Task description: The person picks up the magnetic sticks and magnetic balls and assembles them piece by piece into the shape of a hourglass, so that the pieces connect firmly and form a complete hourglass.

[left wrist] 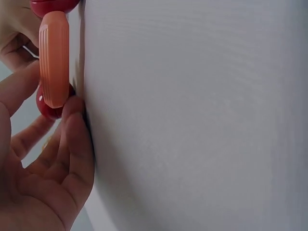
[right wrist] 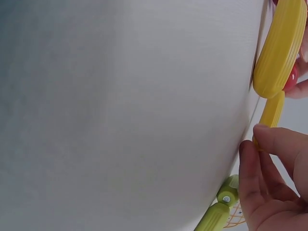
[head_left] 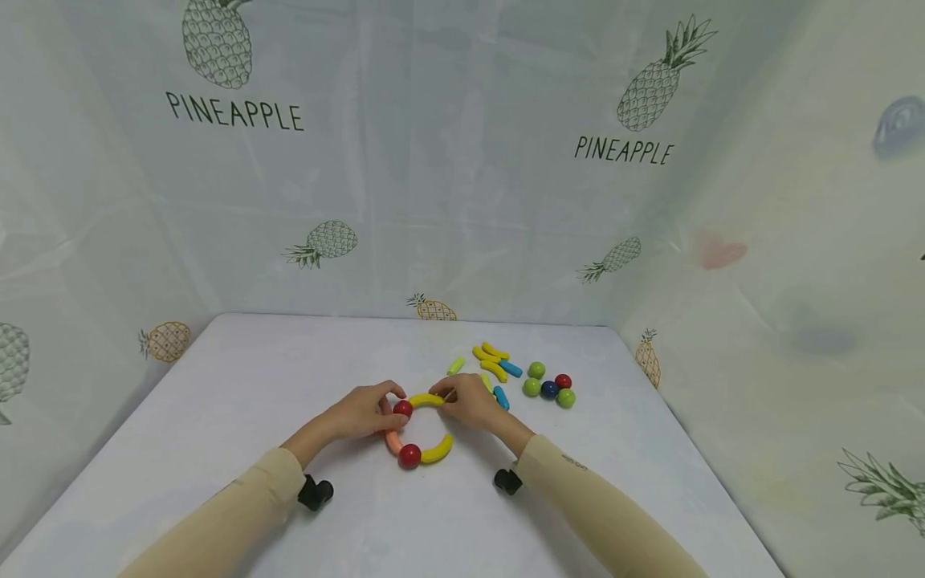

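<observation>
A ring-like chain of toy pieces lies on the table, with a gap at its right side. My left hand (head_left: pixel 364 412) holds a red ball (head_left: pixel 403 409) between thumb and fingers at the upper left. From that ball a curved yellow stick (head_left: pixel 425 400) runs right, and my right hand (head_left: pixel 470 399) pinches its far end, as the right wrist view also shows. A curved orange stick (left wrist: pixel 55 60) links the held ball to a second red ball (head_left: pixel 409 457). Another curved yellow stick (head_left: pixel 437 451) extends rightward from that second ball, its other end free.
Behind my right hand lie several yellow curved sticks (head_left: pixel 495 370), blue sticks (head_left: pixel 510 368) and a light green stick (head_left: pixel 456 366). Farther right sit green balls (head_left: pixel 531 387), a dark blue ball (head_left: pixel 549 390) and a red ball (head_left: pixel 564 381). Pineapple-print curtains (head_left: pixel 462 201) surround the white table (head_left: pixel 289 353).
</observation>
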`<state>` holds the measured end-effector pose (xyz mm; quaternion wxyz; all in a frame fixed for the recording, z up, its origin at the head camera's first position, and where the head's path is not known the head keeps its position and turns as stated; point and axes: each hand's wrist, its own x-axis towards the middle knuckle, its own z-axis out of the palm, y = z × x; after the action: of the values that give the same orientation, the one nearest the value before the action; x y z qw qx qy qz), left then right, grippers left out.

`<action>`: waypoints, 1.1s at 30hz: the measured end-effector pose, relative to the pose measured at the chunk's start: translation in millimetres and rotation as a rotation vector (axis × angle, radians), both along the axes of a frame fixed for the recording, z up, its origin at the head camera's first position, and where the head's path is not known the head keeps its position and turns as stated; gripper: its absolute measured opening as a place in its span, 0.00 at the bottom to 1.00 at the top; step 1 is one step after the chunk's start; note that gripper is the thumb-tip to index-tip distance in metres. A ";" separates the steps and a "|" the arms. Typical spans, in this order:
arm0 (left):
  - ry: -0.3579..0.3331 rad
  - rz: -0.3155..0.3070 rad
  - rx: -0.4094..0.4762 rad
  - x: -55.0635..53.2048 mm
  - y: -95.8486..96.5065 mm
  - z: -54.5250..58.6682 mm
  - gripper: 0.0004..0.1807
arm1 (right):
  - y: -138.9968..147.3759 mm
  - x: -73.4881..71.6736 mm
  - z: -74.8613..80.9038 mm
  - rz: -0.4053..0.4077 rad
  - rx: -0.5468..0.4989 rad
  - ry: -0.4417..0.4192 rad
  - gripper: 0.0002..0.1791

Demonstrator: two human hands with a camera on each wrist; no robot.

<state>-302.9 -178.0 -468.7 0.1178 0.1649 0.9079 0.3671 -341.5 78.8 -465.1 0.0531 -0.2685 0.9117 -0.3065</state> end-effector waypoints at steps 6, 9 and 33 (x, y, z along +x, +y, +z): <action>0.080 -0.007 0.000 -6.9 3.0 -0.6 0.24 | -1.0 -1.4 -1.5 0.001 -0.006 0.003 0.14; 0.080 -0.013 0.007 -9.1 4.4 0.4 0.22 | -2.5 -2.4 -2.2 0.005 -0.009 0.009 0.14; 0.022 0.121 0.044 -17.0 18.7 -6.2 0.12 | -9.7 -3.4 -1.9 0.016 -0.017 -0.002 0.12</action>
<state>-319.9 -159.3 -474.9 0.0816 0.1162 0.9091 0.3916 -344.9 69.1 -467.0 0.0539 -0.2757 0.9068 -0.3142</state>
